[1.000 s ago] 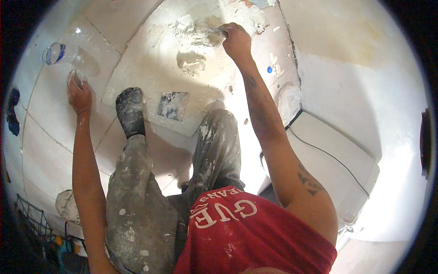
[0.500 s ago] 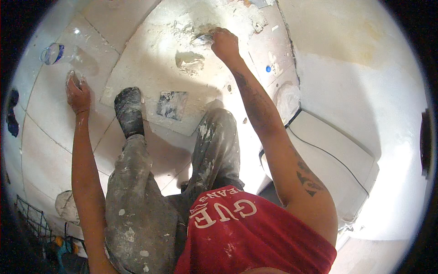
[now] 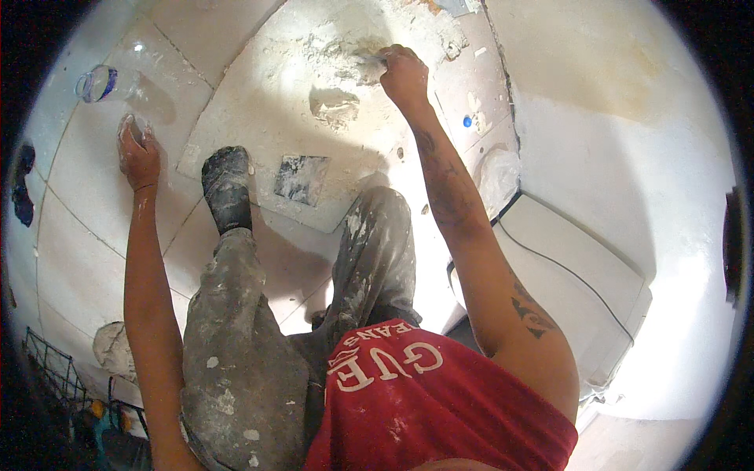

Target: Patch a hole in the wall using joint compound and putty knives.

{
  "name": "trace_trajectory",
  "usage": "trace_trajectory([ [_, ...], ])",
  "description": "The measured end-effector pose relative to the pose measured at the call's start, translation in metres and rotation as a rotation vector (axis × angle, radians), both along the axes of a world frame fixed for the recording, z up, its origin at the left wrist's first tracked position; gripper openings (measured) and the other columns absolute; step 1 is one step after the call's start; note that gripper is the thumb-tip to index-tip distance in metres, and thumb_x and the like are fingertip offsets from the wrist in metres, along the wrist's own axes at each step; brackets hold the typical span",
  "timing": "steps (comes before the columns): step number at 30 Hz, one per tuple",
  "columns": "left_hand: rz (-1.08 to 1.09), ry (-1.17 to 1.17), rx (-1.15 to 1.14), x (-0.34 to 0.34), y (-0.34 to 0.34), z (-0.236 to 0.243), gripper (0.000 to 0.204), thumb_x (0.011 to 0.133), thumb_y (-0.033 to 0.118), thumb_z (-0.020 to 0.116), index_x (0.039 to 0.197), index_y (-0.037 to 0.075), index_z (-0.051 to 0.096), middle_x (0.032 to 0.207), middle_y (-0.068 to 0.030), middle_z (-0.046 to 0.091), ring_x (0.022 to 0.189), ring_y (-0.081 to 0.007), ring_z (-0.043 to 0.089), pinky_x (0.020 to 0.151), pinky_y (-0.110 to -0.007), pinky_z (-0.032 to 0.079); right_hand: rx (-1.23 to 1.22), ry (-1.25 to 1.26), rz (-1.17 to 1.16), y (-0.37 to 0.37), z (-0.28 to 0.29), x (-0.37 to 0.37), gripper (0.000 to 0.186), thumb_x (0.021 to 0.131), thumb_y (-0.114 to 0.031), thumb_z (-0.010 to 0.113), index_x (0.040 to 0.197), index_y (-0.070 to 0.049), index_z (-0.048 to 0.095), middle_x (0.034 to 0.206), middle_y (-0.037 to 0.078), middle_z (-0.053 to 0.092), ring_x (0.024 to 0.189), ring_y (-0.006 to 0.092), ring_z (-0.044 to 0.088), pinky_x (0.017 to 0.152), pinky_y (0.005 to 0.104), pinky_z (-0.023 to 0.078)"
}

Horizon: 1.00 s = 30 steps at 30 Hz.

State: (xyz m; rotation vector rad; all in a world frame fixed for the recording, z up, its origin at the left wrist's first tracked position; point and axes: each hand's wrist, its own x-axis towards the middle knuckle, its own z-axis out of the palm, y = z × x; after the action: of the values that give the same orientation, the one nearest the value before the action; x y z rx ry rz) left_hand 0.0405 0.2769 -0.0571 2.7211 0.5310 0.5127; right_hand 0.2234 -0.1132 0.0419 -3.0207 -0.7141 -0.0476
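My right hand (image 3: 404, 77) is closed around what looks like a trowel (image 3: 369, 56), its blade blurred and partly sunk in pale, wet-looking plaster (image 3: 345, 63). That plaster is spread over the far part of a large whitish board (image 3: 236, 118) on the floor. A thicker lump of plaster (image 3: 335, 106) lies just nearer than the trowel. My left hand (image 3: 139, 157), its fingertips coated white, is over the floor tiles left of the board. Its thumb and fingers are apart with nothing between them. Beyond it lies a clear plastic bottle (image 3: 100, 84) with a blue band.
A dark, plaster-smeared square plate (image 3: 301, 179) rests on the board's near part. My socked foot (image 3: 226, 177) is at its left edge. At right are a blue cap (image 3: 467, 122), a clear plastic bag (image 3: 497, 174), a white box-like thing (image 3: 565, 267) crossed by a cable, and a wall (image 3: 597, 118).
My right hand has moved a little to the right with the trowel, across the plaster. My left hand stays nearly in place. The whole view has shifted slightly.
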Motion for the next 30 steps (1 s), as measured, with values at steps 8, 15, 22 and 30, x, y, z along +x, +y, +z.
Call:
trace_trajectory([
  [8, -0.006, 0.002, 0.003, 0.001, 0.000, 0.001, 0.038, 0.080, 0.019, 0.051, 0.111, 0.001, 0.042, 0.113, -0.0156, 0.046, 0.105, -0.0314, 0.044, 0.087, -0.037, 0.037, 0.025, -0.054, 0.042, 0.003, -0.010, 0.012, 0.027, 0.059, -0.003, 0.052, 0.084, -0.009, 0.062, 0.088, 0.007, 0.058, 0.083, 0.0245, 0.054, 0.070, 0.0344, 0.045],
  [15, -0.003, 0.001, -0.046, 0.000, 0.001, 0.001, 0.037, 0.079, 0.018, 0.051, 0.110, 0.000, 0.043, 0.113, -0.0173, 0.047, 0.104, -0.0323, 0.045, 0.087, -0.037, 0.037, -0.115, -0.114, 0.149, 0.006, -0.018, -0.004, 0.029, 0.059, -0.005, 0.053, 0.087, -0.010, 0.062, 0.093, 0.008, 0.056, 0.090, 0.0238, 0.052, 0.072, 0.0346, 0.044],
  [22, -0.051, -0.007, -0.021, -0.002, 0.004, -0.002, 0.040, 0.079, 0.018, 0.052, 0.113, 0.001, 0.041, 0.113, -0.0172, 0.046, 0.104, -0.0322, 0.044, 0.088, -0.037, 0.036, -0.044, -0.074, 0.073, 0.002, -0.020, 0.015, 0.025, 0.060, -0.005, 0.053, 0.082, -0.008, 0.062, 0.090, 0.007, 0.056, 0.087, 0.0240, 0.053, 0.071, 0.0348, 0.045],
  [30, -0.028, -0.004, 0.017, -0.001, 0.003, -0.001, 0.039, 0.079, 0.017, 0.052, 0.112, 0.000, 0.041, 0.113, -0.0170, 0.046, 0.105, -0.0317, 0.043, 0.088, -0.037, 0.036, -0.171, -0.059, 0.071, -0.009, -0.011, 0.013, 0.036, 0.059, -0.007, 0.056, 0.094, -0.011, 0.059, 0.093, 0.007, 0.055, 0.089, 0.0233, 0.051, 0.068, 0.0363, 0.043],
])
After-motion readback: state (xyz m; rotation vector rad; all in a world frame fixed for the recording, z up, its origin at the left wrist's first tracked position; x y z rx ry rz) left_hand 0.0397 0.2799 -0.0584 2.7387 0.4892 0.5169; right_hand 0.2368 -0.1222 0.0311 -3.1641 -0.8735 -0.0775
